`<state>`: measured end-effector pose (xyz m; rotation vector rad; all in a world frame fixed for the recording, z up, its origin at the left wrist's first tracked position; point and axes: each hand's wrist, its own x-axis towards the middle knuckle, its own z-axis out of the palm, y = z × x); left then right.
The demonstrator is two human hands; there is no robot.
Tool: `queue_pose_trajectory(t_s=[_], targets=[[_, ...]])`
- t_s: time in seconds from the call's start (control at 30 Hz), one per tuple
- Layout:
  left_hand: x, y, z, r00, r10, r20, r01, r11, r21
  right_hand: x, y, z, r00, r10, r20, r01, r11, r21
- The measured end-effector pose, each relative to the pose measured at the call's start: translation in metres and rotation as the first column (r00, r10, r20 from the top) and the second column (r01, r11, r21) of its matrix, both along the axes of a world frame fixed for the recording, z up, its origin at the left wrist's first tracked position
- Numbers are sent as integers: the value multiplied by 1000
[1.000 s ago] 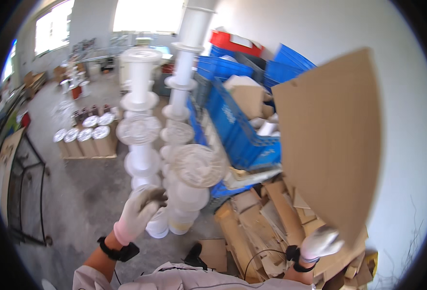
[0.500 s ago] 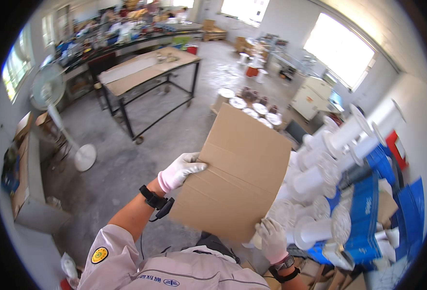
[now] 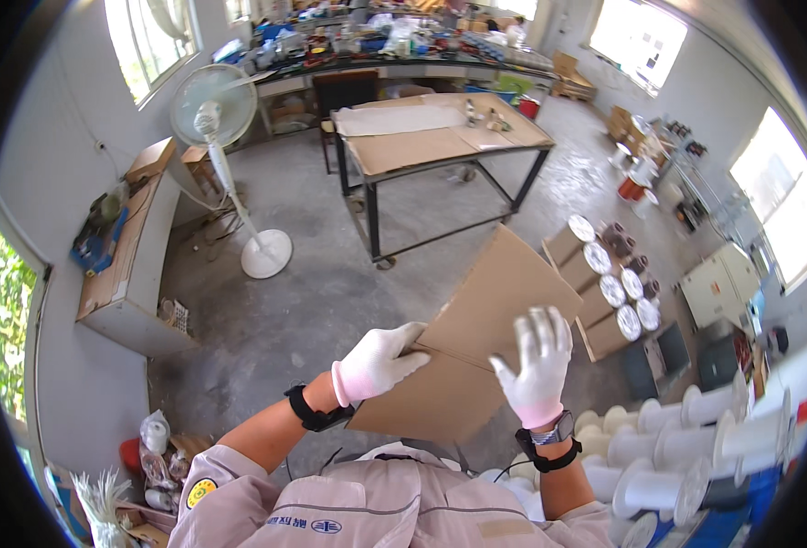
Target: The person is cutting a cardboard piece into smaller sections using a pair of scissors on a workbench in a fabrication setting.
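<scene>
A brown cardboard sheet (image 3: 502,285) hangs in front of my chest, bent along a crease across its middle. My left hand (image 3: 380,363), in a white glove with a pink cuff, is closed on the sheet's left edge near the crease, thumb on the near face. My right hand (image 3: 537,363), gloved alike, is over the sheet's right side with fingers stretched out and the thumb apart. Whether its palm presses on the cardboard I cannot tell. Both wrists carry black straps, and a watch (image 3: 554,429) sits on the right one.
Beyond the sheet stands a black-framed table (image 3: 403,157) with a brown top. A white pedestal fan (image 3: 264,252) and a side bench (image 3: 120,260) are at left. Cardboard boxes with white spools (image 3: 611,290) stand at right. Large white spools (image 3: 645,489) are stacked at lower right.
The view has swung left toward the table and fan. My right hand has left the sheet's lower right corner and spread over its right side. The sheet now folds at the crease.
</scene>
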<state>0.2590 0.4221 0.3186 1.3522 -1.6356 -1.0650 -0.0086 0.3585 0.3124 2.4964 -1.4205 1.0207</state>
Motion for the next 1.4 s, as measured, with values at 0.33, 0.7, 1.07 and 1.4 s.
queue_pose_trajectory(t_s=[0.33,0.7,1.07,1.4], targets=[[138,-95,-15,834,332,441,27,773,-634,194,-126,42,691,509,-513,-609,793,-33],[312,-178,-37,729,368,578,133,752,-646,363,-210,35,744,486,-459,-543,840,11],[395,-268,-29,866,498,45,-426,782,-455,457,-301,43,807,452,-380,-527,841,-120],[457,-411,7,616,612,-496,-593,775,219,526,-440,26,764,570,-303,-630,761,-155]])
